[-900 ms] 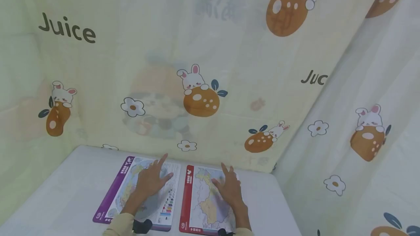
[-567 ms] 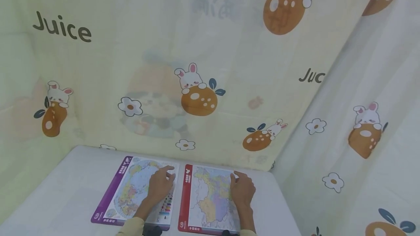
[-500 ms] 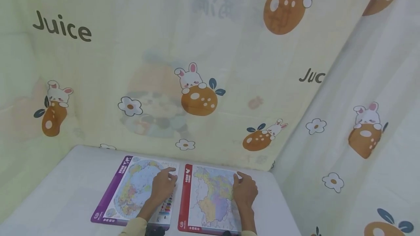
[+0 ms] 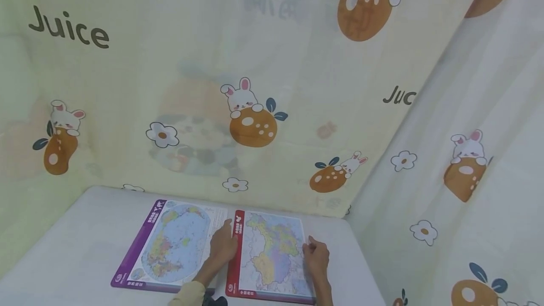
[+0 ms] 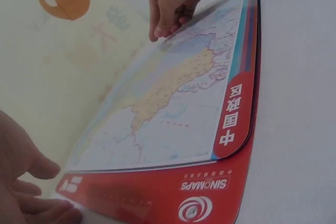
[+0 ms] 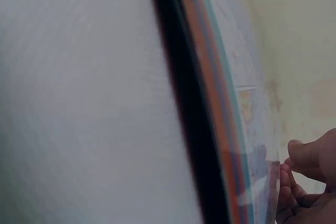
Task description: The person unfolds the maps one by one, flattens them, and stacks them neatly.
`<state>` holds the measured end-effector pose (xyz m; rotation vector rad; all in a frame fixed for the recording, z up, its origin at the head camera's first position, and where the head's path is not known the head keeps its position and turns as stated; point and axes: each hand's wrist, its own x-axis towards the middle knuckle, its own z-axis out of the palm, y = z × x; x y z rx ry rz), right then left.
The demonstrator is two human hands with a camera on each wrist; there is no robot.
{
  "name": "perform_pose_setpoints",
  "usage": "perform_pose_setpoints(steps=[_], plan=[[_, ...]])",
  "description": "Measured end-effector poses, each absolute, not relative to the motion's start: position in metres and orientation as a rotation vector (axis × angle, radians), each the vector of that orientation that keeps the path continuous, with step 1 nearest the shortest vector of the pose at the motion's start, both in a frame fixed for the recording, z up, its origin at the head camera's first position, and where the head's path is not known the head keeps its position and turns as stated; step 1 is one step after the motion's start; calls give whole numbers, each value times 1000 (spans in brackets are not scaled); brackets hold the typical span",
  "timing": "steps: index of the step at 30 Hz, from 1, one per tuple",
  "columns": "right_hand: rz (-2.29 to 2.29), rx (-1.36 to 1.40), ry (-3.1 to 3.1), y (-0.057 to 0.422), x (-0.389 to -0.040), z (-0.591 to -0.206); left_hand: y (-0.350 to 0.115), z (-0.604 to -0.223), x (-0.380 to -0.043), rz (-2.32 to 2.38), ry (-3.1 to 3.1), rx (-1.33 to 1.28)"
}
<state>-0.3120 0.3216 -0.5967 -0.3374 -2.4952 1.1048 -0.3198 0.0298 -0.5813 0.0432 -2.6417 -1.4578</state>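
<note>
- Curtain [image 4: 127,79]: hangs behind the red map [image 4: 272,259], with the word "Juice" printed well to that map's left.
- Table [image 4: 72,240]: white, under the red map and reaching far past its left side.
- Purple map [image 4: 176,240]: lies flat just left of the red map, its purple border on the side away from it.
- Sleeve [image 4: 189,294]: pale, near the red map's lower left corner.
- Left hand [image 4: 224,244]: at the red map's left border; in the left wrist view its thumb and loosely bent fingers stand apart, no grip visible.
- Red map: on the table between the hands, red border to the left; a dark band runs along its near edge in the right wrist view, shadow or underside I cannot tell.
- Right hand [image 4: 316,255]: at the red map's right edge, fingers curled, thumb close to them; whether they pinch that edge I cannot tell.
- Right curtain [image 4: 501,230]: well right of the red map, printed with rabbits, oranges and flowers.
</note>
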Motion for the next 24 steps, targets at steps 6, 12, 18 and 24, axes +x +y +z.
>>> perform_pose_setpoints(steps=[6,12,18,24], plan=[[1121,-320,-2521,321,-314,-604,38,-578,-317,-1508,-2571,12],[1193,-403,-2519,318,-313,-604,42,-579,-316,-1585,-2550,23],[1315,-444,-2425,321,-312,-601,42,-573,-316,-1652,-2493,87],[1519,-505,-2327,328,-313,-598,40,-574,-321,-1746,-2450,167]])
